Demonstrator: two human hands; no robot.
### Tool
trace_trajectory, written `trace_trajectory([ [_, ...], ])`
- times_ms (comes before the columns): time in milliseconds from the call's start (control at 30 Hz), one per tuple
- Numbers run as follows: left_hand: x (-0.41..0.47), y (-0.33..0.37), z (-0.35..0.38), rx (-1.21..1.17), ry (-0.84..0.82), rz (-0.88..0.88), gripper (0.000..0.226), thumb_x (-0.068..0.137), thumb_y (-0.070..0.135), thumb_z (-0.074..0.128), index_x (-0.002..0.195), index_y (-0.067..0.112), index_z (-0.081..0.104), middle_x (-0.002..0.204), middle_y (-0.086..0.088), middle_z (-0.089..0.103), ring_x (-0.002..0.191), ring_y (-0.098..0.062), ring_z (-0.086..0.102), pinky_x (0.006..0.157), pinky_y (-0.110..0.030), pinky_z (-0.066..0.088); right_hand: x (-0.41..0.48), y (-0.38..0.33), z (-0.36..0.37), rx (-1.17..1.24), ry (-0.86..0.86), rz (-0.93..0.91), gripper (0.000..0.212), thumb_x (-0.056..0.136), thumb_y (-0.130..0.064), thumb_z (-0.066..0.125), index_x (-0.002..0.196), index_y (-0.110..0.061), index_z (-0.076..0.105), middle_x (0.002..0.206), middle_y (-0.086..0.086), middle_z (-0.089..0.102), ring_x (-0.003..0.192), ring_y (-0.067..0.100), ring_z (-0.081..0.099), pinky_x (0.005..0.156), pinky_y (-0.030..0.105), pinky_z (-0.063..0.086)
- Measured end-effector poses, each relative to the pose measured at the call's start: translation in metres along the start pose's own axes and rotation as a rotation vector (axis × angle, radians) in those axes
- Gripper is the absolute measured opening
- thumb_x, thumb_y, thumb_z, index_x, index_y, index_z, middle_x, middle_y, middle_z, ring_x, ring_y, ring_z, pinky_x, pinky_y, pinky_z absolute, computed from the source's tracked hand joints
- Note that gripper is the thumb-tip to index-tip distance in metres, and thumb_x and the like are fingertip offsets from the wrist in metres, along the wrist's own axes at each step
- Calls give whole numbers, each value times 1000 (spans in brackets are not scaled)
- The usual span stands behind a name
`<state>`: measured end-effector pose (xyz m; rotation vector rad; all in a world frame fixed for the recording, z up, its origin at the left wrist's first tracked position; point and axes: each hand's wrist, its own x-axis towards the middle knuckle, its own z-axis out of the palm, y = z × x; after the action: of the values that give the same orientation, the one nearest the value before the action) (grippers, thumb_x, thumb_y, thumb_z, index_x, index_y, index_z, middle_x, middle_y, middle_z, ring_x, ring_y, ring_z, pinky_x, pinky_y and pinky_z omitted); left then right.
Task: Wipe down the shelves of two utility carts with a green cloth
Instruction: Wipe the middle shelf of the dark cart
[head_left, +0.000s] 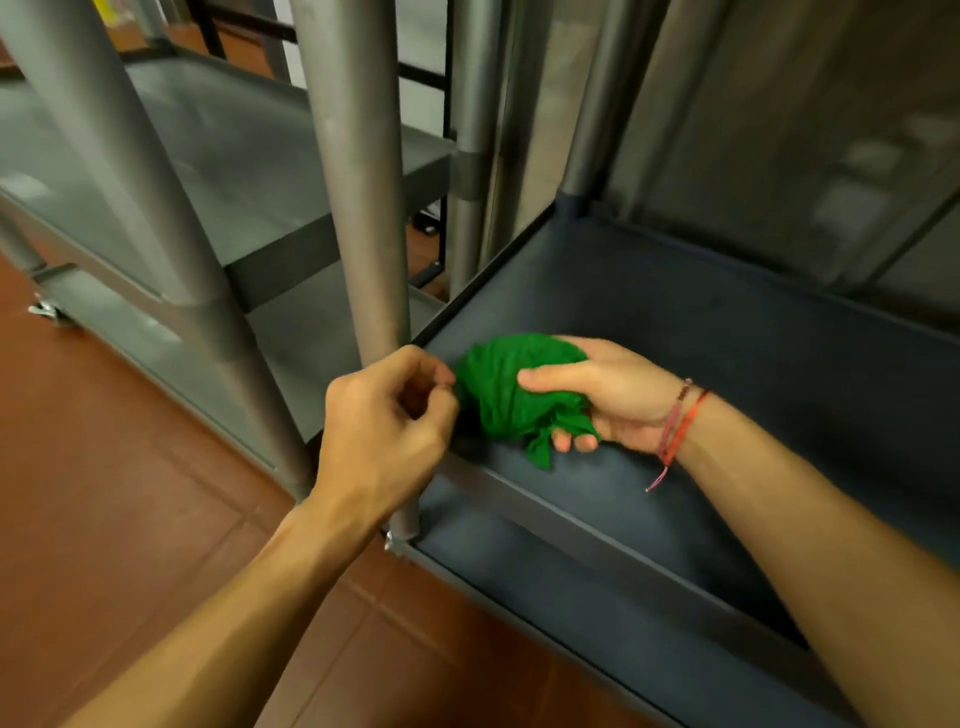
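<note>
Green cloth (511, 392) is bunched into a tight wad, held just above the middle shelf (727, 322) of the dark blue-grey cart, near that shelf's front-left corner. The wad's long axis runs approx 10 to 4 o'clock, w/ a loose tail poking out the bottom and pointing to about 6 o'clock, over the shelf's front lip.

Right hand (608, 395) comes in from 3 o'clock and grips the wad: thumb laid across the top, fingers curled underneath, a couple of fingertips showing below the fabric. Red and pink string bracelets (680, 421) sit on that wrist.

Left hand (389, 415) comes in from 7 o'clock, fingers curled in, thumb and forefinger tips meeting right at the cloth's 9 o'clock edge. Can't tell if there's fabric actually pinched between them.

That hand sits in front of the cart's corner post (358, 182), a grey metal tube rising to 12 o'clock. The cart's lower shelf (597, 597) shows beneath, at 5 o'clock. A second grey cart (218, 171) stands at 10 o'clock, close beside the first, w/ a caster (44, 310) at its far-left end. Red-brown tile floor (104, 467) at 8 o'clock
</note>
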<state>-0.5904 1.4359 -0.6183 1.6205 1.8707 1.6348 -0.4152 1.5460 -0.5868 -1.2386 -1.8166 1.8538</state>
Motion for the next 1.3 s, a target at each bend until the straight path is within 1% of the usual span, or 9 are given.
trace_trajectory([
  [67, -5, -5, 2, -11, 54, 58, 8, 76, 10, 61, 74, 14, 67, 63, 3, 65, 57, -14, 61, 56, -33, 50, 8, 3, 5, -507, 117, -40, 25, 82, -38, 75, 100, -23, 65, 79, 4, 73, 57, 23, 66, 46, 27, 47],
  [133, -8, -9, 5, -36, 108, 100, 7, 77, 7, 62, 74, 12, 66, 64, 3, 64, 59, -14, 60, 56, -34, 49, 14, 10, 8, -949, 335, -140, 54, 74, -59, 71, 120, -33, 59, 106, 3, 66, 92, 25, 65, 78, 34, 53],
  [200, -9, -11, 3, -64, 178, 106, 5, 79, 7, 63, 75, 9, 63, 66, 1, 61, 60, -14, 57, 57, -33, 47, 11, 13, 13, -1111, 428, -368, 70, 74, -65, 62, 137, -38, 45, 125, 6, 48, 112, 29, 49, 96, 43, 47],
  [400, 22, -14, -4, -83, 295, -96, 45, 76, 29, 79, 102, 21, 44, 90, 15, 49, 79, -3, 52, 70, -28, 49, 16, 21, 19, -1347, 137, -514, 65, 86, -68, 21, 143, -39, 35, 124, -1, 42, 110, 21, 42, 92, 45, 42],
  [567, 36, -23, 20, -152, 324, -173, 28, 76, 22, 76, 88, 16, 51, 70, 10, 56, 63, -4, 55, 59, -29, 49, 30, 26, 42, -1204, 90, -661, 55, 91, -56, 32, 138, -27, 41, 115, -2, 48, 100, 16, 44, 87, 36, 38],
  [700, 37, -28, 25, -188, 362, -170, 25, 76, 15, 74, 83, 19, 50, 64, 25, 57, 61, 2, 55, 55, -12, 39, 59, 21, 38, -1221, 156, -657, 58, 90, -54, 34, 136, -21, 45, 111, 6, 53, 99, 23, 48, 85, 39, 39],
  [967, 38, -36, 29, -167, 383, -151, 27, 75, 19, 74, 89, 17, 51, 70, 12, 54, 60, -2, 54, 53, -14, 41, 138, 7, -38, -1175, 587, -170, 46, 99, -55, 34, 141, -37, 37, 132, 17, 39, 125, 37, 38, 104, 47, 28],
  [1167, 37, -33, 31, -144, 399, -143, 28, 75, 15, 73, 87, 12, 48, 68, 14, 49, 59, 4, 51, 52, -10, 37, 92, 22, 5, -1267, 426, -390, 48, 97, -54, 37, 139, -32, 39, 117, 14, 48, 111, 36, 48, 92, 41, 37],
  [1300, 37, -33, 32, -120, 419, -151, 28, 74, 16, 73, 86, 12, 48, 68, 14, 50, 58, 1, 51, 53, -12, 38, 32, 36, 42, -1241, 199, -642, 49, 92, -53, 30, 133, -32, 44, 105, 0, 46, 95, 18, 42, 82, 37, 36],
])
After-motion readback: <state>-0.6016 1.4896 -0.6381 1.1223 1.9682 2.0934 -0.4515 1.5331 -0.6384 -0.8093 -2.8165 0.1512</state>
